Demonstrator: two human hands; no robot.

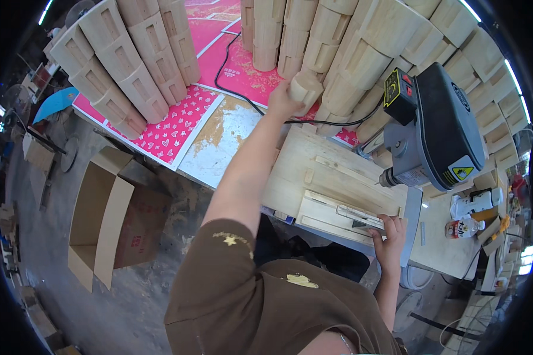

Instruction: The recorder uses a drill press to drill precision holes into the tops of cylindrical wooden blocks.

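Note:
My left arm reaches forward to the far side of the bench, where my left hand point(283, 100) is closed around a short, rounded wooden block point(306, 90) beside the tall stacks. Near the bench's front edge, my right hand point(389, 238) has its fingers curled on the end of a narrow wooden strip point(361, 216) on the wooden jig point(326, 214); part of its grip is hidden. Above and behind the right hand stands a drill press point(438, 130), its chuck point(388, 177) over the wooden board point(293, 171).
Stacked wooden blocks point(124, 65) rise at the far left, with more stacks point(361, 53) at the back right. A black cable point(222, 74) crosses the pink sheet point(177, 127). An open cardboard box point(115, 219) stands on the floor at left. A bottle point(464, 228) sits at right.

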